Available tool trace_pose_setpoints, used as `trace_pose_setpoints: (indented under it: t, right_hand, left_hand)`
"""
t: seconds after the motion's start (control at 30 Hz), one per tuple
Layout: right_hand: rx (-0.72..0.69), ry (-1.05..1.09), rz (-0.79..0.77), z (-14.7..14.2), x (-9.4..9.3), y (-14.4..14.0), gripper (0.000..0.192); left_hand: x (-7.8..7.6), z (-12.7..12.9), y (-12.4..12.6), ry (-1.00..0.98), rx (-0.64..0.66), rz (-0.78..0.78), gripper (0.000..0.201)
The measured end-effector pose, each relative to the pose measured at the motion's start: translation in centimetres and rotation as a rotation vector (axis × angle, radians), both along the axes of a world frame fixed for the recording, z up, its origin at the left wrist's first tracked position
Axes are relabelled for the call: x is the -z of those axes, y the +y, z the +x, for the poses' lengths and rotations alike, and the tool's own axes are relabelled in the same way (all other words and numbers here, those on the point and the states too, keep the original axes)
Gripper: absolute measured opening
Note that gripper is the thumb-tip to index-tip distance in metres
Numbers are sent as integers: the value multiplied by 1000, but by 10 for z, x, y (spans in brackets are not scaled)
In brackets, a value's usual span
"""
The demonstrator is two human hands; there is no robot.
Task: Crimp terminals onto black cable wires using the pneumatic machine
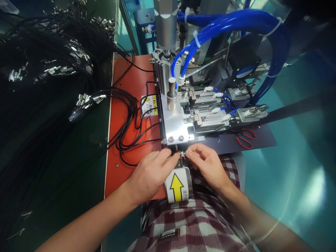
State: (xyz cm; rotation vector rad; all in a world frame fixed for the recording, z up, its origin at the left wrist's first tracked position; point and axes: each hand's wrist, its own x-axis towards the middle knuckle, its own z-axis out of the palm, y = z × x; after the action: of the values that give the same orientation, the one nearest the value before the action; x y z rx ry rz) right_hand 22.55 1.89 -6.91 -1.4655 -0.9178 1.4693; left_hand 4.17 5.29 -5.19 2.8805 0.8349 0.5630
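Observation:
My left hand (pixel 153 171) is closed at the front of the machine, with a black cable (pixel 128 163) running in under it. Thin coloured wires (pixel 183 153), one of them red, stick out past the left thumb tip. Thumb and forefinger of my right hand (pixel 208 164) are pinched together at the loose ends of those wires. Just beyond both hands is the bright metal plate (pixel 174 127) of the machine. The exact grip of the left fingers on the cable is hidden behind the hand.
Several black cables loop over the red board (pixel 118 122) into the machine's left side. Bundled cables with silver connectors (pixel 84 99) lie at left. Blue air hoses (pixel 236 21) arch above. Red-handled scissors (pixel 246 138) lie at right. A yellow arrow label (pixel 177 187) is nearest my body.

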Motion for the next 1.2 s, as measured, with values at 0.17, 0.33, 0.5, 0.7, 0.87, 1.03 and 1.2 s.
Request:
trace_pose_setpoints:
  t: [0.17, 0.33, 0.5, 0.7, 0.87, 1.03, 1.2]
  right_hand:
    - [0, 7, 42, 0, 4, -1, 21]
    - [1, -11, 86, 0, 6, -1, 18]
    - [7, -6, 102, 0, 6, -1, 16]
    - [1, -20, 121, 0, 8, -3, 15]
    - [-4, -34, 125, 0, 8, -3, 15]
    - [0, -43, 130, 0, 9, -2, 15]
    - [-7, -117, 196, -1, 12, -5, 14]
  left_hand:
    - [1, 0, 0, -28, 1, 10, 30]
    - [1, -1, 0, -37, 8, -9, 29]
    - [1, 1, 1, -33, 6, -18, 30]
    - [1, 0, 1, -41, 15, -29, 29]
    - [1, 0, 1, -47, 14, -30, 29]
    - [1, 0, 1, -49, 10, -33, 29]
    - [1, 0, 1, -54, 15, -34, 30]
